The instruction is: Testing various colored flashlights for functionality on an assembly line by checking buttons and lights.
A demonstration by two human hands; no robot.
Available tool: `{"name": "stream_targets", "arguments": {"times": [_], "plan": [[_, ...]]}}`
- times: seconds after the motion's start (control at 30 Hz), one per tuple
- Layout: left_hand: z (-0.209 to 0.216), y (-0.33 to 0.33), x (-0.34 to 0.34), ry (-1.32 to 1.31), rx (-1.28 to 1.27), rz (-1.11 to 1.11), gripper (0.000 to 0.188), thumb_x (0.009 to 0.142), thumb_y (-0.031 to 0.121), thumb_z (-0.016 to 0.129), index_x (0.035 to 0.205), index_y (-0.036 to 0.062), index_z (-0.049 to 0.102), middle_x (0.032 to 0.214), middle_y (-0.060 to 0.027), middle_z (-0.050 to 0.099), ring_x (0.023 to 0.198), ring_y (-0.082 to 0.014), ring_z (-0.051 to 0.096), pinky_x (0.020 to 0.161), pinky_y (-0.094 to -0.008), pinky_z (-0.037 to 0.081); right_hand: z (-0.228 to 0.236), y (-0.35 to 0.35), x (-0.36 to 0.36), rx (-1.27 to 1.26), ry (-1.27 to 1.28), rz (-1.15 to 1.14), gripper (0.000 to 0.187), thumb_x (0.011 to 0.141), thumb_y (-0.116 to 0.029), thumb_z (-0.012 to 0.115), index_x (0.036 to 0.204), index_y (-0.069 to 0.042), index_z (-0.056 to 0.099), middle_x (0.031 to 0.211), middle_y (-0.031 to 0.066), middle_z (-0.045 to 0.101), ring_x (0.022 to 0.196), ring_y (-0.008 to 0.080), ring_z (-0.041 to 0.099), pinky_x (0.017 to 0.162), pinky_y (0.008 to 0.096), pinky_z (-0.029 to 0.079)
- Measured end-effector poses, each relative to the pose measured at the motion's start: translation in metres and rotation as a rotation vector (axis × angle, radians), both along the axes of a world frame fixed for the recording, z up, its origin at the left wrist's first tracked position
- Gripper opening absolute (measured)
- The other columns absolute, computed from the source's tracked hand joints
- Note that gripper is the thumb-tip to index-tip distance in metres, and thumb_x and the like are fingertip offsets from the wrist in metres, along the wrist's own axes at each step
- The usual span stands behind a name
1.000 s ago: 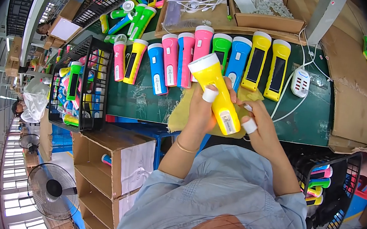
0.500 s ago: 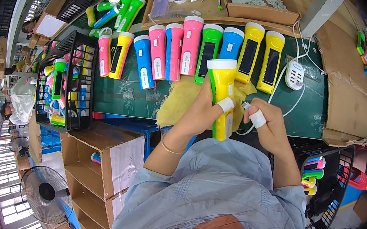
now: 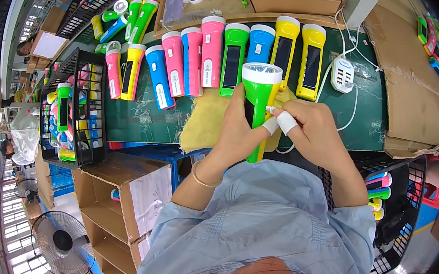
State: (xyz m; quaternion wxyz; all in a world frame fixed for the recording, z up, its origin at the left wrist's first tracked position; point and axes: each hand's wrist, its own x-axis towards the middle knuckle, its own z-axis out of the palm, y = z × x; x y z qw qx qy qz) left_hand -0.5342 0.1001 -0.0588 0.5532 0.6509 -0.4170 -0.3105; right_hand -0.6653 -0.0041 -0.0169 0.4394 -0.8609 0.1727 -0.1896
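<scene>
My left hand is closed round a green and yellow flashlight, held upright with its white-rimmed lens at the top. A white wrap covers the thumb. In my right hand, also wrapped at a finger, a small cable plug is pinched against the flashlight's side; whether it sits in a socket I cannot tell. Below my hands lies a yellow cloth. Behind them stretches a row of flashlights, among them a pink one, a green one with a dark panel and a yellow one.
A white multi-port charger with cables lies on the green table, right of the row. Black baskets of flashlights flank me, one at left. Cardboard covers the table's right end. A cardboard shelf stands below left.
The flashlight has turned from its yellow side to its green side, and its lens now shows. My right hand has moved left, bringing the plug up to the flashlight.
</scene>
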Motion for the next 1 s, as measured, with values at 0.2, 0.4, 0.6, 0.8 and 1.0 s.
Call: {"name": "stream_targets", "arguments": {"times": [0.2,0.4,0.6,0.8,1.0], "plan": [[0.004,-0.006,-0.007,-0.16,0.0,0.065,0.069,0.069,0.008,0.071,0.123,-0.0063,0.03,0.106,-0.0192,0.05,0.092,-0.0279,0.054,0.079,-0.0359,0.044,0.004,0.007,0.002,-0.151,0.05,-0.107,0.017,0.083,-0.01,0.054,0.072,0.003,0.056,0.067,0.0186,0.057,0.061,0.0345,0.057,0.053,0.0389,0.043],[0.002,-0.01,-0.02,-0.282,-0.086,0.168,0.068,0.072,0.01,0.069,0.123,-0.0066,0.028,0.104,-0.0206,0.051,0.094,-0.0294,0.054,0.08,-0.0395,0.044,-0.003,0.014,0.003,-0.262,0.045,-0.193,0.019,0.083,-0.014,0.055,0.071,-0.001,0.05,0.065,0.0167,0.057,0.058,0.0343,0.057,0.05,0.04,0.044],[0.01,-0.003,0.019,0.696,0.007,-0.305,0.054,0.076,0.025,0.068,0.116,-0.0006,0.043,0.094,-0.008,0.055,0.082,-0.0121,0.054,0.07,-0.0257,0.045,0.021,-0.007,-0.033,0.098,-0.234,-0.225,0.041,0.08,0.002,0.041,0.119,-0.006,0.054,0.085,0.0102,0.061,0.074,0.0158,0.058,0.064,0.0263,0.043],[0.02,-0.002,-0.007,0.969,0.084,-0.579,0.052,0.079,0.03,0.064,0.116,0.0005,0.043,0.092,-0.0084,0.055,0.077,-0.0163,0.057,0.066,-0.0275,0.046,0.001,-0.042,-0.004,0.013,-0.276,0.082,0.025,0.088,-0.022,0.048,0.098,-0.002,0.06,0.083,0.0139,0.057,0.079,0.0294,0.057,0.072,0.035,0.045],[0.024,-0.008,-0.015,0.109,0.177,-0.394,0.043,0.076,0.02,0.066,0.11,0.0,0.049,0.096,-0.0095,0.059,0.087,-0.0206,0.059,0.078,-0.0315,0.047,0.001,-0.029,-0.003,-0.155,-0.31,0.08,0.036,0.086,-0.034,0.055,0.099,-0.001,0.056,0.085,0.013,0.054,0.076,0.0274,0.053,0.067,0.0332,0.043]]}}
